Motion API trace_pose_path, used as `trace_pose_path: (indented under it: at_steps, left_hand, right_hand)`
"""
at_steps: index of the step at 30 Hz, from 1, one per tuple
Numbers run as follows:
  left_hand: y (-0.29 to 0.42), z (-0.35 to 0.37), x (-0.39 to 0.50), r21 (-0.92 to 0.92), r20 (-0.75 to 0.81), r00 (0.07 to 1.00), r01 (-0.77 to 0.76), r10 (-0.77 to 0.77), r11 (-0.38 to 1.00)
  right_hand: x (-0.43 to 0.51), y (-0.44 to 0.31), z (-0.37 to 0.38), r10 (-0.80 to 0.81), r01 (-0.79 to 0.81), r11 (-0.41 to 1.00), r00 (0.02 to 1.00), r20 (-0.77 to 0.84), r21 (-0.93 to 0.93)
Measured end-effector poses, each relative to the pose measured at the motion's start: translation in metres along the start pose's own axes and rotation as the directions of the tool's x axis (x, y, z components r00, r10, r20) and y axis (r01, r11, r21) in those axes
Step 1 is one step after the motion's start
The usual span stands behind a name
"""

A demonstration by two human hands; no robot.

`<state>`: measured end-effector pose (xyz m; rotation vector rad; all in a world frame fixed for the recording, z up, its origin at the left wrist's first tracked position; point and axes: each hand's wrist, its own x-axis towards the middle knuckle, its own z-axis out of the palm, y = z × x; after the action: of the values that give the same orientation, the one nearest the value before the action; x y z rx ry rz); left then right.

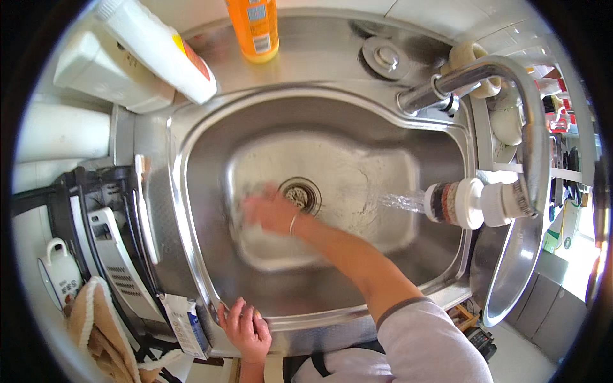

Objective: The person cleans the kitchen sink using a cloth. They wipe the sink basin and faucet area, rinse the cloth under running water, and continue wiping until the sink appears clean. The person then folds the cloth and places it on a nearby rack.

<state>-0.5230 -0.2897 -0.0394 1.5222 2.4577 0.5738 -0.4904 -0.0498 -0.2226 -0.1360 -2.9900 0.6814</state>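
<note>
My right hand (pixel 269 211), blurred by motion, reaches over the floor of a stainless steel sink (pixel 345 163), just left of the drain strainer (pixel 300 195). A thin bracelet circles its wrist. The blur hides whether its fingers hold anything. Resting on the sink's front left rim is my left hand (pixel 245 330), with its fingers slightly spread and nothing in its grasp. Water (pixel 402 201) runs from the white filter head (pixel 455 203) of the curved metal faucet (pixel 529 119) and spreads over the right part of the basin.
An orange bottle (pixel 256 28) and white bottles (pixel 167 52) stand behind the sink. A drain plug (pixel 385 57) lies near the faucet base. To the left are a toothbrush (pixel 145 210), a grater (pixel 127 268) and a tan cloth (pixel 98 325); a metal basin (pixel 512 268) leans at right.
</note>
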Motion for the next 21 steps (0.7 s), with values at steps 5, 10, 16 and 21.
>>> trace_pose_path:
  at_steps: [5,10,16,21]
  left_hand:
    - [0.001,-0.001,0.006,-0.03,-0.028,1.0,-0.008,0.007,1.0]
    - [-0.003,0.001,0.004,-0.034,-0.048,0.999,-0.021,0.02,0.999]
    - [-0.002,0.001,0.006,-0.076,-0.099,0.994,-0.046,0.038,0.996]
    - [0.0,0.001,0.006,-0.111,-0.108,0.994,-0.034,0.022,0.993]
  right_hand:
    - [-0.073,0.115,-0.029,0.433,-0.49,0.868,0.828,-0.357,-0.083]
    - [-0.164,0.152,-0.157,0.017,0.112,0.851,0.971,0.239,-0.514]
    - [-0.22,0.081,-0.212,0.707,0.075,0.471,0.564,0.427,-0.879]
    - [-0.28,0.008,-0.17,0.631,-0.345,0.732,0.021,0.775,-0.587]
